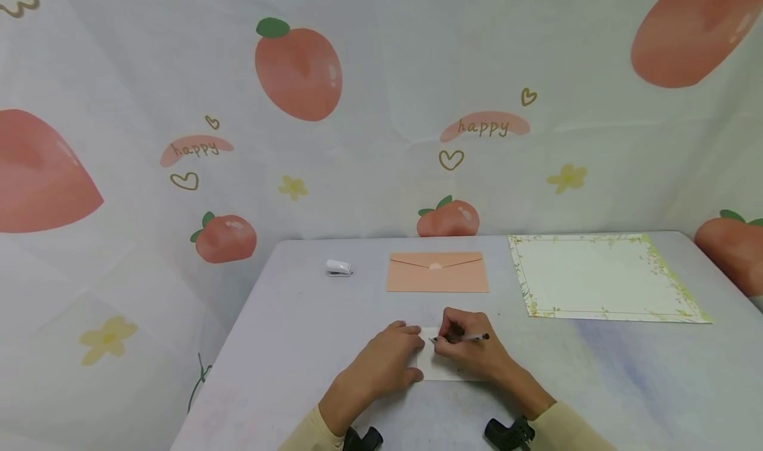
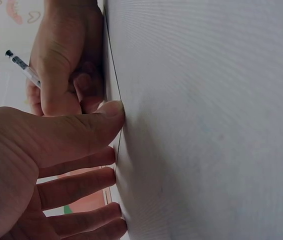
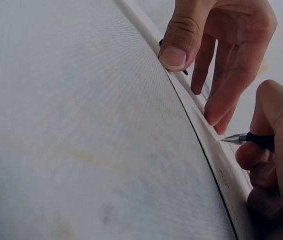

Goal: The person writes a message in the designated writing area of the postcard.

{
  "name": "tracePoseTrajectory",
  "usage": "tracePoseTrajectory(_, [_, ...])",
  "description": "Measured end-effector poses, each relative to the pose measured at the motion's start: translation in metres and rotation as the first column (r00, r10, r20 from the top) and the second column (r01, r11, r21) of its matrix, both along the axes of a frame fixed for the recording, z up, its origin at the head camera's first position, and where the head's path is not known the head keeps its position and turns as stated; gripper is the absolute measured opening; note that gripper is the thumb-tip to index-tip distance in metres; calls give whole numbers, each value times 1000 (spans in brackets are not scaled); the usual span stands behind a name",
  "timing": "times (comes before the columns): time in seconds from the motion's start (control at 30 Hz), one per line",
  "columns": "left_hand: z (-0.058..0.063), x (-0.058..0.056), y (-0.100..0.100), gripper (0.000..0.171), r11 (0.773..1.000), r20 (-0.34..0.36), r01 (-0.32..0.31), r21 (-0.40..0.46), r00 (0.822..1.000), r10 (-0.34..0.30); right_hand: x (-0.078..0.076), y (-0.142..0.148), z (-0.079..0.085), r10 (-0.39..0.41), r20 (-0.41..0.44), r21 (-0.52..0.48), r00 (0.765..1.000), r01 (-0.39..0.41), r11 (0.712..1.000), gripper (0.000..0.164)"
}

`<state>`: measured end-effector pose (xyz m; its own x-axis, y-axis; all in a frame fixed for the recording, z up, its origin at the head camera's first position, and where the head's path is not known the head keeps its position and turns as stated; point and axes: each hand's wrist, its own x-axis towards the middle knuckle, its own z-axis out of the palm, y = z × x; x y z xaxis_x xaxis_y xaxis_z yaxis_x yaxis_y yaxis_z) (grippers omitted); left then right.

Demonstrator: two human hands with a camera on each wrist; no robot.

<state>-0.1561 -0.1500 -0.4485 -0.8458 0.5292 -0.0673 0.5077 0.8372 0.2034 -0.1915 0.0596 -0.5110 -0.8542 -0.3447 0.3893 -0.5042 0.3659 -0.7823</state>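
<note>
Pinching pen [image 1: 475, 337] w/ your R hand [image 1: 481, 353], L hand [image 1: 387, 359] straight-fingered on paper [image 1: 438, 367], you risk skewed strokes if L pressure slackens.

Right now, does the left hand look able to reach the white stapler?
Probably yes: the tabletop between the left hand and the stapler looks free, though that hand touches the card.

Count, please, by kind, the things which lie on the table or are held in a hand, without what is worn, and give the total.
Pen, held in the right hand: 1
Papers, a small white paper and a large bordered sheet: 2
Orange envelope: 1
White stapler: 1
Total: 5
</note>
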Motion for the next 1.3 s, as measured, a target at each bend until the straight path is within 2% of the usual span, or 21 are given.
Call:
tracePoseTrajectory(0.63, [2,0,0,42,1000,25,-13,-5,1000,13,1,0,2,-1,4,17,1000,1,1000,28])
tracePoseTrajectory(1.3, [-1,-1,1,41,1000,19,-10,-6,1000,10,1,1,1,27,2,10,1000,-27,1000,29])
